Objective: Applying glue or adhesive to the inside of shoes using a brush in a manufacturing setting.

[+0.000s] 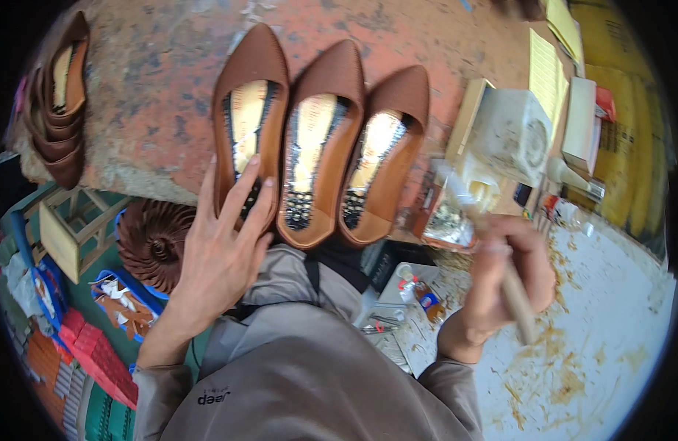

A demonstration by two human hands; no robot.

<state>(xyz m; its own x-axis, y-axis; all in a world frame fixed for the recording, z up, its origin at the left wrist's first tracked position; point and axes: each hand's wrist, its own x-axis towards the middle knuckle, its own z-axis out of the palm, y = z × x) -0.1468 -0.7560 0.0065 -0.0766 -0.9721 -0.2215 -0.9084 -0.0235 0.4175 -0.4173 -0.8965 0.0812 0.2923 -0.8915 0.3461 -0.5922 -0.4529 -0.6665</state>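
Three brown pointed flat shoes stand side by side on the worn reddish table, toes pointing away from me: a left shoe [257, 55], a middle shoe [332, 70] and a right shoe [405, 90]. Pale strips and dark, speckled patches show on their insides. My left hand [225, 246] rests with spread fingers over the heel end of the left shoe. At the right, my right hand [512, 268] is closed around the wooden handle of a brush [521, 312]. The brush's blurred far end is over an open container [445, 224] with whitish, crusted contents.
Several nested brown shoes [63, 140] lie at the table's left end. A round fan of brown pieces [161, 246] and a blue basket [129, 312] sit below the table edge. A grimy translucent container [509, 132] stands beyond the brush. A stained white surface [611, 294] lies right.
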